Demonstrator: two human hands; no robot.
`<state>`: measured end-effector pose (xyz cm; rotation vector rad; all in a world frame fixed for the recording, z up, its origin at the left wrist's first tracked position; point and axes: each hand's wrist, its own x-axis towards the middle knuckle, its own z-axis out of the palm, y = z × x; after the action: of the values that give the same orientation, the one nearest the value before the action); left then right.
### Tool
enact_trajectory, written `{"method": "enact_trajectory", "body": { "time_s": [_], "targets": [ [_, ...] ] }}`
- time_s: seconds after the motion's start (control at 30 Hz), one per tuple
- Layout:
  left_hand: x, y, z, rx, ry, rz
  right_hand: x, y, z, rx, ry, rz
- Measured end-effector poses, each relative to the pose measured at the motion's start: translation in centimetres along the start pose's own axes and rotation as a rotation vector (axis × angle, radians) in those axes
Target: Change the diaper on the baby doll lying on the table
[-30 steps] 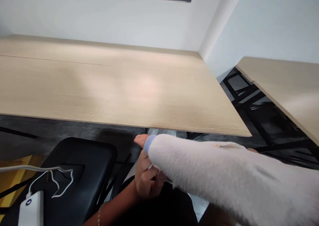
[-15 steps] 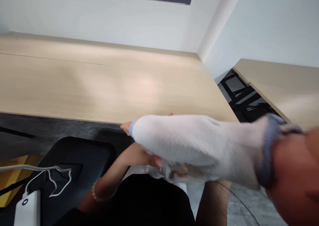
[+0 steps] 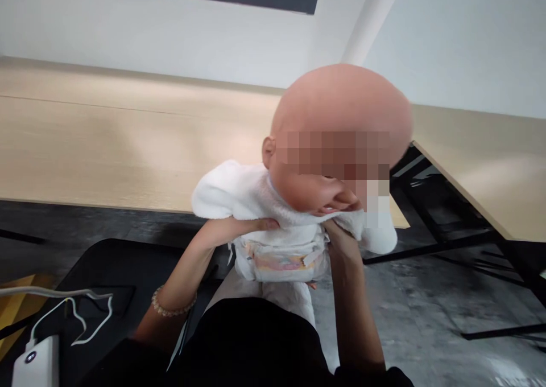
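Over the wooden desk (image 3: pixel 106 142), my left hand (image 3: pixel 236 226) and right hand (image 3: pixel 339 240) spread around the fleece top (image 3: pixel 239 193) of the baby doll (image 3: pixel 294 227), holding it upright

White walls (image 3: pixel 460 45), pale wood desks (image 3: pixel 106 142), black desk frames (image 3: pixel 426 248), mottled grey floor (image 3: pixel 418 313)

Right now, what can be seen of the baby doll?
The baby doll has a smooth, bald, pinkish head that looks like vinyl, its face pixelated. It wears a fluffy white fleece top and a white diaper with a pastel print and fastened tabs; its legs are covered in white. It is held upright, gripped around the chest by the person's left hand and right hand.
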<state>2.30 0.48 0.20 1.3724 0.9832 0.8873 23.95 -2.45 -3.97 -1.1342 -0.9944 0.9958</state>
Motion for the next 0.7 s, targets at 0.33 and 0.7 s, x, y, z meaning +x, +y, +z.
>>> {"method": "enact_trajectory", "body": {
  "time_s": [0.33, 0.7],
  "targets": [
    [-0.2, -1.9, 0.0, -0.198, 0.36, 0.197, -5.4, 0.4, -1.5, -0.524, -0.023, -0.316],
    [-0.9, -1.9, 0.2, -0.238, 0.419, 0.115, -8.2, 2.5, 1.7, -0.818, 0.378, -0.873]
  ]
}}
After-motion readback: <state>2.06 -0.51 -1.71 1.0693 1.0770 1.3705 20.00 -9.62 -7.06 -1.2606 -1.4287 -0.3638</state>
